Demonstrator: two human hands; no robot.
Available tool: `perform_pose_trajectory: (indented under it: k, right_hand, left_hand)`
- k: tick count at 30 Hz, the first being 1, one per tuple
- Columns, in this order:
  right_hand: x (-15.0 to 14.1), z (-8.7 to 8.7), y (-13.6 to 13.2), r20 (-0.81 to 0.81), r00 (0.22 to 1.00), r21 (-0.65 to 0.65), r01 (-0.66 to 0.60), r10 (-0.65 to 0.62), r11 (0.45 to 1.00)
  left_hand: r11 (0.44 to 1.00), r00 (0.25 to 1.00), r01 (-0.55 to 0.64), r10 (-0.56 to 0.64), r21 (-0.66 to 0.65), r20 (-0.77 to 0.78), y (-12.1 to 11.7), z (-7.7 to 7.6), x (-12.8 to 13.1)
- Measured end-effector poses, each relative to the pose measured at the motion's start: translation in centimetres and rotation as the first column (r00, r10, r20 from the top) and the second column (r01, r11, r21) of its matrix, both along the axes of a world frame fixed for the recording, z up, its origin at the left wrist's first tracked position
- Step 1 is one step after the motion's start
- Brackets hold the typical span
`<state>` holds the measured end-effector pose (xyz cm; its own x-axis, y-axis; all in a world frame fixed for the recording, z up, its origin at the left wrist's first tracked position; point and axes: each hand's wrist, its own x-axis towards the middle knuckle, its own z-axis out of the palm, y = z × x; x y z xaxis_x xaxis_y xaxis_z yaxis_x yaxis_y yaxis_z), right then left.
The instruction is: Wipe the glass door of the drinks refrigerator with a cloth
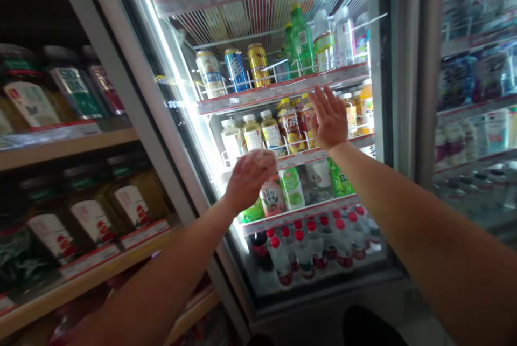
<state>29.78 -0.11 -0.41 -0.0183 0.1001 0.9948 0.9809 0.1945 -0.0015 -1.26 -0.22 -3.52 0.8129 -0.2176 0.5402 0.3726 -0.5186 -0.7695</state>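
Observation:
My right hand (pixel 329 119) is raised before the lit drinks cooler (pixel 283 160), fingers stretched out, with nothing seen in it. Behind it stand brown-labelled bottles with yellow caps (pixel 290 125). Lower and to the left, my left hand (pixel 251 178) has its fingers bent together around a pale, blurred patch that I cannot make out. It overlaps the view of white-capped bottles (pixel 253 133) and a pink carton (pixel 272 196). A green-and-white carton (pixel 292 188) shows just right of it. Whether either hand touches the cooler cannot be told.
Cans (pixel 236 70) and green bottles (pixel 301 39) fill a higher cooler shelf. Red-capped bottles (pixel 302 253) stand at the bottom. Wooden shelves (pixel 68 146) with large dark bottles are on the left. Another cooler (pixel 476 114) is at the right, past a metal frame (pixel 428 66).

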Motion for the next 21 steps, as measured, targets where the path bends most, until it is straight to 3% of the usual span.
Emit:
perform_pose_trajectory:
  k: [2, 4, 5, 7, 9, 10, 12, 14, 15, 17, 19, 21]
  right_hand:
    - [0.0, 0.0, 0.0, 0.003, 1.000, -0.001, 0.001, -0.001, 1.000]
    - [0.0, 0.0, 0.0, -0.005, 1.000, -0.006, -0.002, 0.002, 1.000]
    - [0.0, 0.0, 0.0, -0.011, 1.000, -0.008, -0.005, 0.005, 1.000]
    - [0.0, 0.0, 0.1, -0.018, 1.000, -0.012, -0.013, 0.012, 1.000]
    - [-0.1, 0.0, 0.0, -0.021, 1.000, -0.015, -0.014, 0.014, 1.000]
    - [-0.1, 0.0, 0.0, -0.019, 1.000, -0.016, -0.013, 0.012, 1.000]
    - [-0.1, 0.1, -0.1, -0.016, 1.000, -0.019, -0.008, 0.008, 1.000]
    - [-0.2, 0.1, -0.3, -0.018, 1.000, -0.021, -0.006, 0.005, 1.000]
    - [-0.2, 0.1, -0.3, -0.019, 1.000, -0.024, -0.007, 0.007, 1.000]
    - [-0.2, 0.1, -0.4, -0.025, 1.000, -0.030, -0.013, 0.013, 0.999]
    - [-0.2, 0.1, -0.5, -0.028, 0.999, -0.038, -0.024, 0.023, 0.999]
    - [-0.2, 0.1, -0.5, -0.031, 0.999, -0.044, -0.036, 0.034, 0.998]
  left_hand:
    - [0.997, 0.938, 0.070, -0.069, -0.007, -0.339, 0.1, 0.2, 1.1]
    - [0.997, 0.918, 0.078, -0.076, -0.010, -0.389, 0.4, 1.6, 1.8]
    - [0.998, 0.947, 0.059, -0.059, -0.007, -0.315, 0.5, 2.2, 2.2]
    - [1.000, 1.000, -0.006, 0.006, -0.015, -0.015, 0.8, 2.8, 2.9]
    - [0.998, 0.968, -0.050, 0.056, -0.031, 0.246, 0.9, 1.8, 3.9]
    - [0.999, 0.973, -0.041, 0.045, -0.022, 0.227, 0.8, 1.0, 4.3]
    - [0.999, 0.992, 0.044, -0.041, 0.020, -0.123, 0.7, -0.3, 5.1]
    - [0.990, 0.858, 0.136, -0.106, 0.023, -0.502, 0.6, -0.1, 5.5]
    - [0.989, 0.814, 0.145, -0.109, 0.018, -0.571, 0.6, 0.6, 5.6]
    - [0.997, 0.884, 0.077, -0.061, 0.016, -0.463, 0.5, 2.7, 5.6]
    - [0.999, 0.987, -0.033, 0.032, -0.001, -0.154, 0.4, 4.1, 5.5]
    - [0.994, 0.978, -0.106, 0.107, -0.016, 0.179, 0.4, 3.8, 5.8]
